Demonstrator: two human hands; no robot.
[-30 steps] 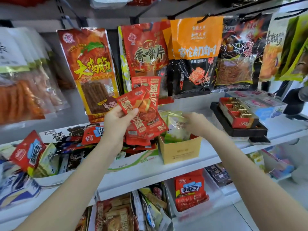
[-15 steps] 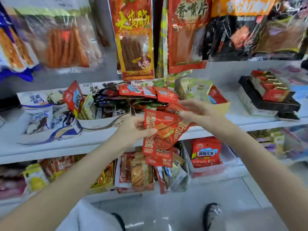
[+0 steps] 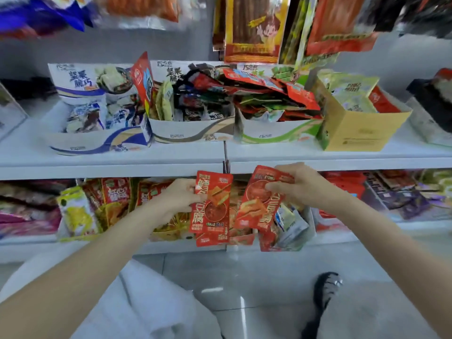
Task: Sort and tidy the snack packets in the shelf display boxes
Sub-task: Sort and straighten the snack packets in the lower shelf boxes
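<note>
Your left hand (image 3: 182, 195) pinched a stack of red packets (image 3: 212, 207) by its left edge, and your right hand (image 3: 297, 185) gripped another red packet (image 3: 259, 204) near its top, both just below the shelf edge (image 3: 122, 167). These looked light, soft and slippery, so holding near the sealed edges seemed safest.

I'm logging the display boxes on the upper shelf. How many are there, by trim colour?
Blue-trimmed box: 1
Brown-trimmed box: 1
Green-trimmed box: 1
Plain yellow box: 1
Total: 4
</note>
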